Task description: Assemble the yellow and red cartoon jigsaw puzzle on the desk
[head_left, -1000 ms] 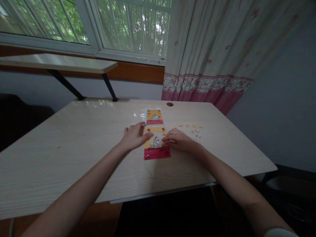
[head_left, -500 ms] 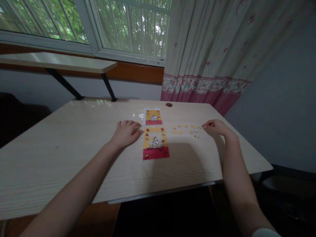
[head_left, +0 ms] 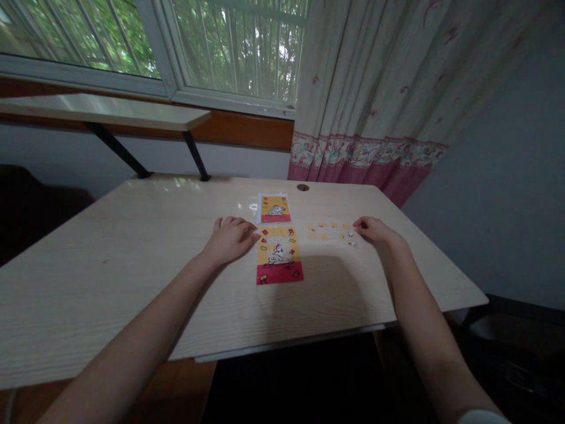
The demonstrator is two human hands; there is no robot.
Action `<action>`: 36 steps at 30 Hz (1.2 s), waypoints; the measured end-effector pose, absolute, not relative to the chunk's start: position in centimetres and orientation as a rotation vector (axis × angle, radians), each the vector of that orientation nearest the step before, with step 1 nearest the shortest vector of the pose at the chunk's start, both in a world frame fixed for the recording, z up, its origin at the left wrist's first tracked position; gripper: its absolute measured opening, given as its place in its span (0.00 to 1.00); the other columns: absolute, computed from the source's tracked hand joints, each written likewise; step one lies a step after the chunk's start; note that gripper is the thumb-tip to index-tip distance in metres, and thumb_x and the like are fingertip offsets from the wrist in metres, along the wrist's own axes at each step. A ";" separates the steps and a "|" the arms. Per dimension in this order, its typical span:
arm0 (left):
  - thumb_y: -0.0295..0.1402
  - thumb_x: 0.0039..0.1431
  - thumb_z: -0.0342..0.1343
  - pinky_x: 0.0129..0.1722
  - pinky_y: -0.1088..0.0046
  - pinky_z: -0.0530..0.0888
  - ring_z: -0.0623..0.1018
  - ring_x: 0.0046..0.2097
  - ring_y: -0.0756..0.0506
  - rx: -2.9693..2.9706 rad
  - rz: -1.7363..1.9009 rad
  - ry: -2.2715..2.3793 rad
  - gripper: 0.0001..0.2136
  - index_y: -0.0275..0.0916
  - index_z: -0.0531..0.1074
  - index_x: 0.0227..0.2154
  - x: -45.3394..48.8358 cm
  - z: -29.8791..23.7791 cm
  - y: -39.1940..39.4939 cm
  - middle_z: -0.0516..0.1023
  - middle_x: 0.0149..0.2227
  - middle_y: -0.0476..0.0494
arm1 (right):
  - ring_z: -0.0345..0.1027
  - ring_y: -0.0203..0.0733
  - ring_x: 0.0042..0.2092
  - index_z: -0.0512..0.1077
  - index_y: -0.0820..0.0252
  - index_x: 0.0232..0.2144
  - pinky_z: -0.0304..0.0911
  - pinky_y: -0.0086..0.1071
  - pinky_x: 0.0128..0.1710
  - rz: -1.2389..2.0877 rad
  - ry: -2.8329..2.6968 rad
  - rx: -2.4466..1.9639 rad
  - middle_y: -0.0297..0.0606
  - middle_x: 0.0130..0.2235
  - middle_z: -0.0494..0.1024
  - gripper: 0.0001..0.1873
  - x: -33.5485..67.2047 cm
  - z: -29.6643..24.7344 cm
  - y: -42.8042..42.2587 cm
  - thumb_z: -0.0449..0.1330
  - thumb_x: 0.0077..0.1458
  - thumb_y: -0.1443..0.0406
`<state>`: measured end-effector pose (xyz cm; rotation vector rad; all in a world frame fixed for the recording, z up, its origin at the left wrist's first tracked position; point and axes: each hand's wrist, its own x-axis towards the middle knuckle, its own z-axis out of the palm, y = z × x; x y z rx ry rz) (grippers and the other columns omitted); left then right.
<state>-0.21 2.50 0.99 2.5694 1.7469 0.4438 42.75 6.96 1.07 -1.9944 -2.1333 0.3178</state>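
Observation:
Palm down on the table, my left hand (head_left: 232, 237) has its fingers loosely spread, and its thumb and fingertips reach the left edge of a yellow and red picture (head_left: 279, 272). That picture shows a white cartoon animal amid small red and outlined shapes. Just above it lies a smaller card (head_left: 276, 218) with a similar design on a white sheet. My right hand (head_left: 375, 228) is at the right end of several small flat yellow and white pieces (head_left: 334, 225). Its thumb and forefinger are pinched together at the tabletop; what is between them is too small to make out.
The pale wooden table (head_left: 145, 282) has a round brown cable hole (head_left: 302, 188) at the back. A raised shelf (head_left: 132, 112) on black legs stands at the back left. Behind are a window (head_left: 238, 53) and a long patterned curtain (head_left: 362, 106).
My right hand has moved a little left, its fingertips now at the rightmost small pieces. My left hand has shifted slightly right and stays beside the picture.

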 end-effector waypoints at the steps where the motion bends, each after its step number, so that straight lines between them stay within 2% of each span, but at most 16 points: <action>1: 0.46 0.60 0.43 0.53 0.49 0.56 0.68 0.50 0.36 2.565 0.447 1.738 0.18 0.42 0.73 0.41 -0.2 1.0 2.5 0.75 0.46 0.40 | 0.67 0.34 0.29 0.74 0.64 0.34 0.60 0.26 0.30 0.307 -2.133 -2.002 0.40 0.31 0.78 0.08 42.7 1.0 7.0 0.58 0.49 0.70; 4: 0.45 0.60 0.43 0.52 0.48 0.56 0.68 0.50 0.36 2.562 0.463 1.722 0.18 0.42 0.74 0.40 -0.1 1.1 2.4 0.75 0.45 0.40 | 0.67 0.35 0.29 0.74 0.65 0.35 0.60 0.26 0.31 0.296 -2.135 -2.018 0.41 0.32 0.77 0.09 42.7 0.8 7.1 0.58 0.49 0.70; 12: 0.46 0.61 0.42 0.52 0.49 0.56 0.69 0.48 0.38 2.593 0.506 1.698 0.19 0.43 0.74 0.37 0.5 1.6 2.0 0.77 0.42 0.42 | 0.65 0.36 0.29 0.73 0.64 0.27 0.59 0.28 0.30 0.253 -2.162 -1.916 0.41 0.29 0.76 0.04 41.7 1.9 6.6 0.57 0.47 0.71; 16: 0.42 0.61 0.44 0.51 0.55 0.60 0.71 0.46 0.40 2.568 0.614 1.590 0.15 0.43 0.75 0.36 0.9 1.7 1.9 0.78 0.40 0.44 | 0.64 0.36 0.29 0.73 0.63 0.35 0.58 0.29 0.30 0.204 -1.968 -1.613 0.39 0.29 0.74 0.10 38.5 2.8 5.9 0.55 0.51 0.66; 18: 0.40 0.60 0.46 0.49 0.58 0.63 0.72 0.44 0.42 2.539 0.689 1.465 0.13 0.43 0.75 0.35 1.1 1.7 1.9 0.78 0.39 0.44 | 0.64 0.36 0.30 0.74 0.62 0.38 0.60 0.29 0.32 0.304 -1.942 -1.390 0.40 0.32 0.75 0.13 35.7 2.7 5.4 0.55 0.52 0.63; 19: 0.39 0.59 0.47 0.48 0.60 0.64 0.72 0.44 0.43 2.526 0.726 1.399 0.12 0.43 0.76 0.35 1.2 1.6 1.8 0.79 0.38 0.44 | 0.64 0.36 0.31 0.75 0.62 0.36 0.60 0.30 0.32 0.366 -1.924 -1.305 0.40 0.33 0.75 0.13 34.2 2.4 5.1 0.56 0.51 0.61; 23: 0.37 0.57 0.51 0.45 0.63 0.67 0.73 0.41 0.43 2.468 0.849 1.157 0.10 0.41 0.76 0.34 2.0 1.4 1.4 0.79 0.36 0.43 | 0.65 0.35 0.28 0.74 0.61 0.31 0.62 0.30 0.29 0.844 -1.777 -1.101 0.37 0.29 0.75 0.17 28.4 0.4 3.6 0.62 0.45 0.54; 26: 0.35 0.56 0.53 0.43 0.65 0.69 0.74 0.40 0.44 2.419 0.882 1.001 0.08 0.40 0.76 0.32 2.8 1.3 1.0 0.79 0.33 0.44 | 0.68 0.35 0.29 0.72 0.60 0.29 0.63 0.30 0.30 1.084 -1.713 -1.000 0.36 0.28 0.75 0.20 25.8 -0.9 2.5 0.66 0.39 0.51; 31: 0.36 0.54 0.57 0.40 0.67 0.69 0.73 0.37 0.45 2.374 0.882 0.868 0.07 0.40 0.76 0.31 3.9 1.0 0.6 0.77 0.31 0.45 | 0.68 0.34 0.26 0.71 0.58 0.27 0.63 0.28 0.28 1.164 -1.672 -1.020 0.33 0.25 0.75 0.20 24.6 -1.3 1.1 0.69 0.35 0.52; 36: 0.36 0.55 0.56 0.40 0.67 0.68 0.72 0.35 0.47 2.333 0.868 0.831 0.07 0.40 0.76 0.28 4.3 0.5 0.5 0.76 0.28 0.46 | 0.70 0.35 0.28 0.72 0.58 0.27 0.64 0.28 0.30 1.117 -1.659 -1.007 0.32 0.26 0.76 0.19 24.4 -1.3 0.9 0.69 0.34 0.54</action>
